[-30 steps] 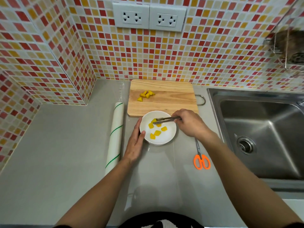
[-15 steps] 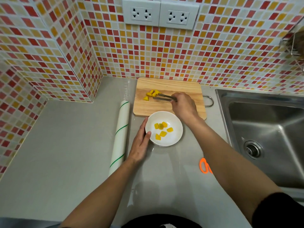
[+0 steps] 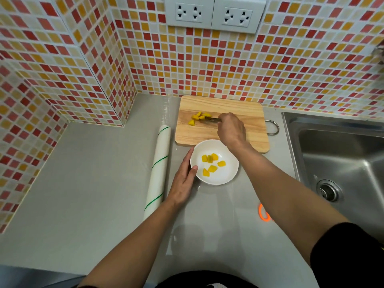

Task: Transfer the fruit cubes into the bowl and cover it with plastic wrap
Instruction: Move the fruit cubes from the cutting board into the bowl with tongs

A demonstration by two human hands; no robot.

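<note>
Right hand reaches up-frame over the cutting board, gripping tongs at the mango cubes, left hand flat, fingers straight against the white bowl.

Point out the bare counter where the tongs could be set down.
Free: the grey counter left of the wrap roll, up to the tiled wall. Crowded: around the bowl, the left hand, the cutting board and the right hand holding tongs.

Left hand lies flat, fingers straight, thumb out. Right hand reaches forward, fingers curled in a pinch.
</note>
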